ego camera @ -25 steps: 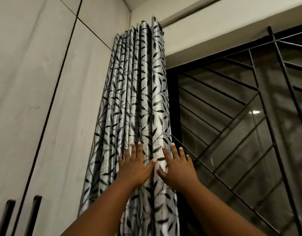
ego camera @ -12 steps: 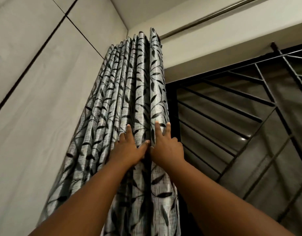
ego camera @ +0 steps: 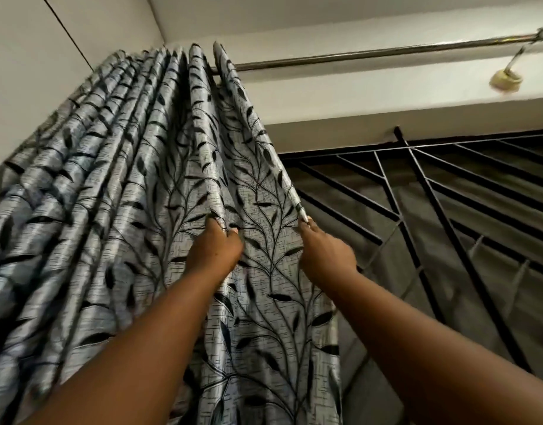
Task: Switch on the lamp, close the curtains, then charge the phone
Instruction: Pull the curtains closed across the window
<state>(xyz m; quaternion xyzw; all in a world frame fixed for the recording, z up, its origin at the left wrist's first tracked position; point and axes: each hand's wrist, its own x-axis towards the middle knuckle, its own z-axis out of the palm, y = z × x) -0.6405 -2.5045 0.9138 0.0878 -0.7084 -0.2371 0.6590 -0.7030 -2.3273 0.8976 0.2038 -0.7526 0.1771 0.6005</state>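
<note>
A silver-grey curtain (ego camera: 135, 210) with a black leaf pattern hangs in folds from a metal rod (ego camera: 371, 55) at the left of the window. My left hand (ego camera: 216, 250) pinches a fold of the curtain. My right hand (ego camera: 324, 251) grips the curtain's leading edge, pulled out to the right so one panel is stretched flat between the hands. No lamp or phone is in view.
A dark window with a black metal grille (ego camera: 432, 216) fills the right side. A rod bracket (ego camera: 506, 78) is fixed to the wall above it. A pale cupboard panel (ego camera: 28, 72) stands at the left, close against the bunched curtain.
Both hands went from lying flat on the bunched curtain to gripping it. The right hand has drawn the leading edge rightward, spreading the first fold. The view has tilted upward.
</note>
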